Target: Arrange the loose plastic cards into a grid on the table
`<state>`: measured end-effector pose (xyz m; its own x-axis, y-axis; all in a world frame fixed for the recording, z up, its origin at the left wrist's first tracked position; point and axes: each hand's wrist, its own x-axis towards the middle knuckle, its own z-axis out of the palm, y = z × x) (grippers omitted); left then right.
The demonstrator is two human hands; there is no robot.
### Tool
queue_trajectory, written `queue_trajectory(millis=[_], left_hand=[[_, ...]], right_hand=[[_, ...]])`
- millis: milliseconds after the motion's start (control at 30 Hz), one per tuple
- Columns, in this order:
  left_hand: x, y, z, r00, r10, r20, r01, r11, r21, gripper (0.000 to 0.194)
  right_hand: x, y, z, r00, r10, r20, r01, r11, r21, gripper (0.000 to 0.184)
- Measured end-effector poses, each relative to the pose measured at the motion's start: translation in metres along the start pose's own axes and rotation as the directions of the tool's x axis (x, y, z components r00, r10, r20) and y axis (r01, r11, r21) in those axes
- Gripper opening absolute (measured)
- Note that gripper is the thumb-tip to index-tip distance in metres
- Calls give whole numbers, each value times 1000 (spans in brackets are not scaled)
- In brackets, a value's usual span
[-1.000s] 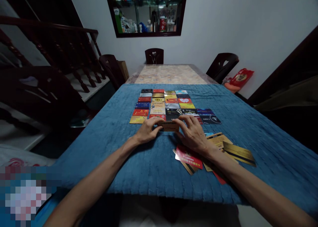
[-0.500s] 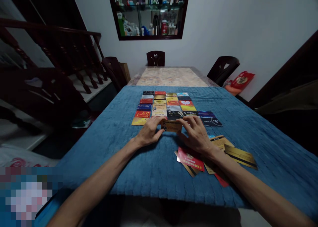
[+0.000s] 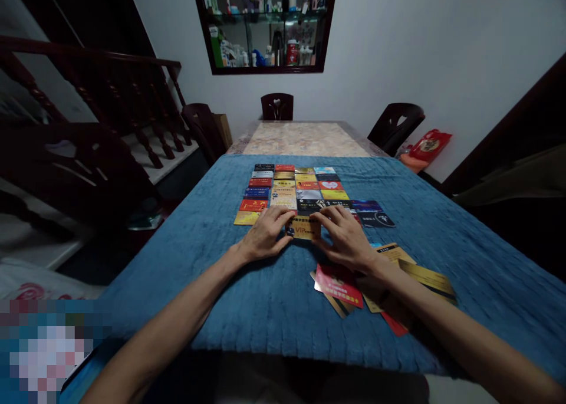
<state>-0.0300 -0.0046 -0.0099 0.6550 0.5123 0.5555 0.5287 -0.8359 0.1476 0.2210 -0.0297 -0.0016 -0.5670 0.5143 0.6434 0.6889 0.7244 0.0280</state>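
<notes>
A gold VIP card [image 3: 303,229] is pinched between both hands, tilted up at the near edge of a grid of cards [image 3: 283,184]. At the card's left edge, my left hand [image 3: 266,233] grips with thumb and fingers. My right hand [image 3: 344,234] closes on its right edge in the same way. The grid's rows are of red, gold, blue, black and silver cards laid side by side; my hands cover part of its nearest row. Beneath and beside my right forearm lies a loose pile, with a red card [image 3: 338,286] and a black-striped gold card [image 3: 427,280].
A blue cloth [image 3: 177,256] covers the near part of the table, and a patterned surface [image 3: 305,137] shows beyond it. Dark chairs [image 3: 277,107] stand around. A red bag [image 3: 431,146] sits at the right, a stair railing [image 3: 88,50] at the left.
The gold card has tipped so that its printed face shows more. Both hands still grip it in nearly the same place. The view has shifted very slightly.
</notes>
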Motion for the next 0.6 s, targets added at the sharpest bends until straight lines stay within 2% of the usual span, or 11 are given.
queue_trajectory(millis=[167,267,600], left_hand=[[12,-8,-11,996,32,86,-43,991,124,49],[24,-19,-18,990,3,138,-27,985,169,44],[56,-81,-24,958,-125,257,81,982,173,43]], right_hand=[[10,18,3,998,-15,57,13,999,47,41],[22,34,9,995,-17,95,8,995,99,45],[74,79,50,971,81,227,-116,983,144,44]])
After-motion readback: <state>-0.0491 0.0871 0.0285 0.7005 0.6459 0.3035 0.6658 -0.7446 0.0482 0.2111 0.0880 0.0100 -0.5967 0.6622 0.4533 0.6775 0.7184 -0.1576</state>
